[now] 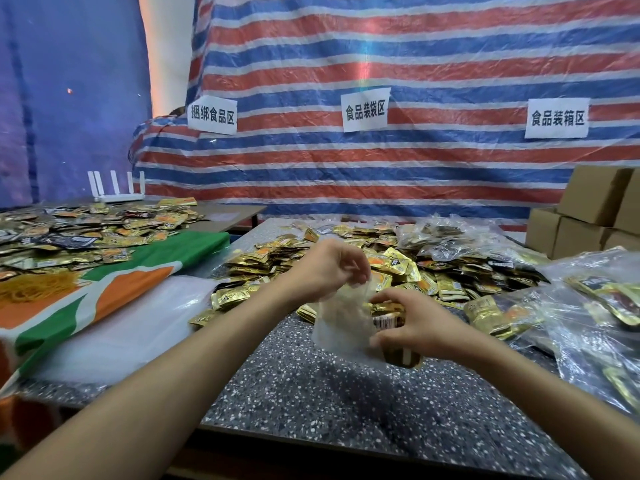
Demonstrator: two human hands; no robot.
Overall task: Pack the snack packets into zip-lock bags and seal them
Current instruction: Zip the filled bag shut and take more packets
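Striped tarp (381,64) is hanging behind the speckled table (311,393), with the packet pile (433,268) lying loose just past the hands. Left hand (329,268) is pinching the zip-lock bag (341,323) by its top edge and holding it above the table, likely to keep the mouth open. Right hand (419,329) is gripping a packet stack (389,318) at the bag's right edge, seemingly feeding it in.

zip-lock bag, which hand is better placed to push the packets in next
Right, probably. The right hand grips the snack packets against the zip-lock bag, while the left hand pinches the bag's top edge and is busy holding it up.
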